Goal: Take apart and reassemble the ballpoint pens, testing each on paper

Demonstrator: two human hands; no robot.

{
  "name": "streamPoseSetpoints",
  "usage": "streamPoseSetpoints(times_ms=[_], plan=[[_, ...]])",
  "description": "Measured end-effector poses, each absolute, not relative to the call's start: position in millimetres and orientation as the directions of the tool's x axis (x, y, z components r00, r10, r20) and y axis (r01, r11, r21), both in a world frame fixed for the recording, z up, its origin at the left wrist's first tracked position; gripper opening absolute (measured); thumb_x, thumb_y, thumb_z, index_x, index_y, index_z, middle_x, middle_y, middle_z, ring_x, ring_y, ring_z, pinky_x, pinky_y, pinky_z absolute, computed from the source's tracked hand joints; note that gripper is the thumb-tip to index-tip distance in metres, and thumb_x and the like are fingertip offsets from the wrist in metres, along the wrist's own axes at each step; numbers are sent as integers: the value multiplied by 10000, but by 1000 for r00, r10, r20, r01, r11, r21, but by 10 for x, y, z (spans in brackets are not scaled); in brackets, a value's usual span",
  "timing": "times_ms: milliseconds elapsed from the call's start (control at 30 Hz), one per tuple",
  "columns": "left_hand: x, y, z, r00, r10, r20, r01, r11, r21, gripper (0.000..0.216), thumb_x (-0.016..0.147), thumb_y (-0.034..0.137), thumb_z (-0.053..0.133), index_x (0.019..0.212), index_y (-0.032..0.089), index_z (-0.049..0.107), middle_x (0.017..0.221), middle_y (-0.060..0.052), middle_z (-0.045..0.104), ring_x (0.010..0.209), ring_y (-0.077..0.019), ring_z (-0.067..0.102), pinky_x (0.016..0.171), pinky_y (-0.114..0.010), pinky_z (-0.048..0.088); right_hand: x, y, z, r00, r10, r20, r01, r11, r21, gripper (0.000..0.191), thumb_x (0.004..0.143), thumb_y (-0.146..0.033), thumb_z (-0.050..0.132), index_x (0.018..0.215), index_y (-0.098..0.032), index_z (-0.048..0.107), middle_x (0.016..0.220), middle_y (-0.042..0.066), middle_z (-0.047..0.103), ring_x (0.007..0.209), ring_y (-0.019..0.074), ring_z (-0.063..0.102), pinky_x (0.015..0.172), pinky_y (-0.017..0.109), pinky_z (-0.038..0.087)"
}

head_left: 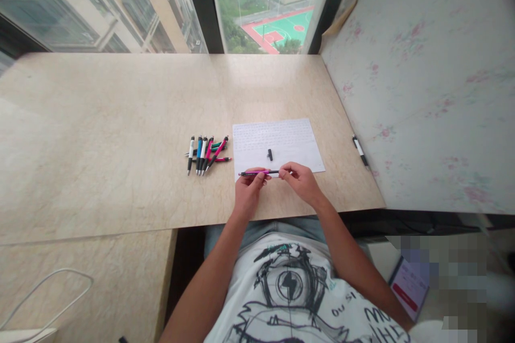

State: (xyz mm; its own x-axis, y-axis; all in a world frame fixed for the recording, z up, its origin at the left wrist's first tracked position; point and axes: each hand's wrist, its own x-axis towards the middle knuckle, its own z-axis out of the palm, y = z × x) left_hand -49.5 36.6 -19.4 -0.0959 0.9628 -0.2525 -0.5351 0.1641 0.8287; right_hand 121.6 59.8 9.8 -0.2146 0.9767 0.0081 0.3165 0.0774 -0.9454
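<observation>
A pink-and-black pen point(248, 173) lies level across both hands, over the lower edge of a sheet of lined paper point(298, 155). My left hand point(247, 193) is closed around its pink barrel, thumb on top. The fingers of my right hand point(302, 181) pinch the pen's black end; its very tip is hidden behind them. Just beyond the hands, a short black piece point(270, 155) rests on the paper; I cannot tell whether it is a pen part or a cap. Rows of faint writing cover the sheet's upper part.
Several pens, including a blue pen point(199, 154), are heaped left of the paper. One white-and-black pen point(360, 151) lies by the flowered wall point(418, 91) at right. Windows edge the stone-patterned tabletop point(120, 134) at the back. A white cable point(60, 270) loops at lower left.
</observation>
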Motion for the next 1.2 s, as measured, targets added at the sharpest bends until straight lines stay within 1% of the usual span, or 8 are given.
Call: streamPoseSetpoints(times_ms=[167,300,500,667,800,967,1100,1200], plan=[[-486,367,-172,-96,958,-270,-573,169,802,235,724,314,821,887,160,748,841,-58,745,714,-107,649,637,-212,459,1195,590,86,-174,983,60,329,116,-937,145,845,-328,634,905,-198,655,897,43,692,781,166,630,623,257,475],[-481,367,-155,-95,957,-276,-587,170,791,238,716,316,826,877,161,745,864,-62,748,702,-103,648,638,-216,466,1195,595,64,-174,984,43,272,90,-958,268,836,-344,660,1068,-213,628,965,47,689,859,178,644,615,247,482],[-487,368,-176,-90,958,-271,-571,173,802,241,715,320,824,881,164,745,876,-71,753,709,-115,656,641,-226,469,1233,605,54,-217,976,-17,320,55,-946,332,937,-437,528,749,-196,659,686,17,667,652,155,618,630,282,478],[-489,371,-180,-99,961,-257,-563,159,811,227,728,317,816,885,168,748,848,-63,747,715,-116,654,626,-217,458,1221,588,59,-150,987,53,332,101,-938,207,853,-400,640,915,-208,686,909,56,718,799,186,656,631,278,503],[-484,372,-161,-92,961,-259,-594,156,789,205,729,294,817,880,171,752,841,-54,742,710,-106,650,622,-206,454,1189,589,58,-143,989,44,291,85,-953,300,858,-412,638,1092,-223,643,967,56,712,836,182,659,620,263,503],[-482,374,-143,-96,958,-270,-600,161,783,219,714,303,829,868,168,751,815,-49,735,696,-103,647,614,-206,451,1201,611,102,-218,976,19,345,95,-934,330,948,-426,509,773,-196,668,724,33,691,688,163,638,649,286,498],[-488,382,-140,-104,956,-276,-608,158,778,247,706,324,834,875,170,740,809,-43,729,697,-106,649,610,-212,452,1206,608,110,-189,979,72,360,138,-923,188,881,-365,608,909,-199,692,909,56,725,763,171,651,637,275,502],[-492,384,-141,-102,956,-276,-619,156,770,245,710,320,831,879,169,736,816,-40,725,703,-105,652,607,-209,454,1183,600,101,-154,985,76,332,125,-935,261,849,-347,641,1067,-207,665,981,65,718,823,180,662,633,269,509]])
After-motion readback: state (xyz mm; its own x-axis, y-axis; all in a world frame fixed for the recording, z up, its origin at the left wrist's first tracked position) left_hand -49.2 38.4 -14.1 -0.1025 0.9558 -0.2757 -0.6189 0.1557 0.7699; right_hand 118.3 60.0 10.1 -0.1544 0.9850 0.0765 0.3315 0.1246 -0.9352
